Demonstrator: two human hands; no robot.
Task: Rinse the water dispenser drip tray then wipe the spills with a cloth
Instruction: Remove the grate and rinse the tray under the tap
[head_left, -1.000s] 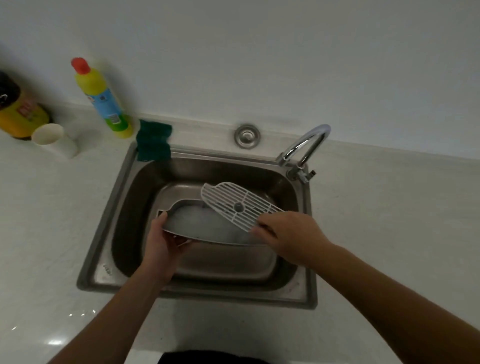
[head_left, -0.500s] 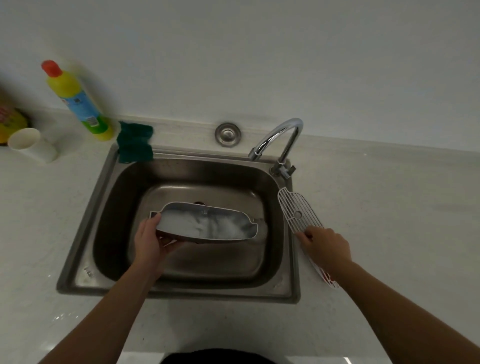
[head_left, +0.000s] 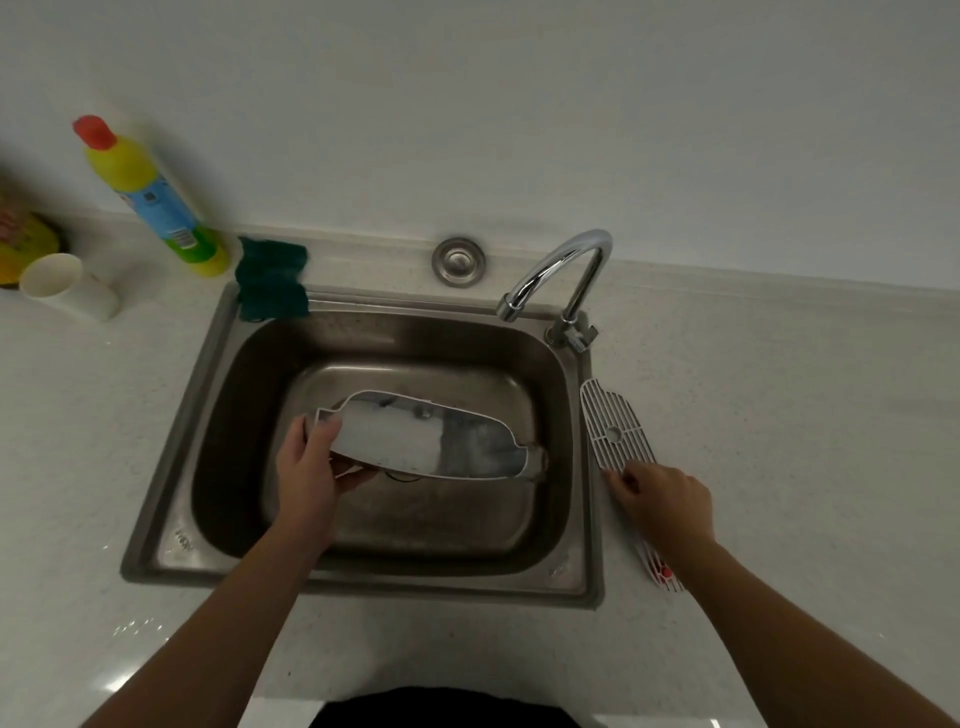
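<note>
My left hand (head_left: 306, 478) grips the left end of the white drip tray (head_left: 415, 441) and holds it level above the basin of the steel sink (head_left: 171, 447). The tray's inside looks wet and shiny. Its white slotted grille (head_left: 613, 431) lies flat on the counter just right of the sink. My right hand (head_left: 662, 501) covers the grille's middle with the fingers curled on it. A green cloth (head_left: 270, 280) hangs over the sink's back left corner.
The chrome tap (head_left: 561, 270) arches over the sink's back right corner; no water is visible running. A yellow detergent bottle (head_left: 150, 197) and a white paper cup (head_left: 62, 286) stand at the back left. A round steel fitting (head_left: 460, 260) sits behind the sink.
My right hand has carried the grille off the tray, out of the sink, and laid it on the counter at the right. My left hand has kept the tray above the basin.
</note>
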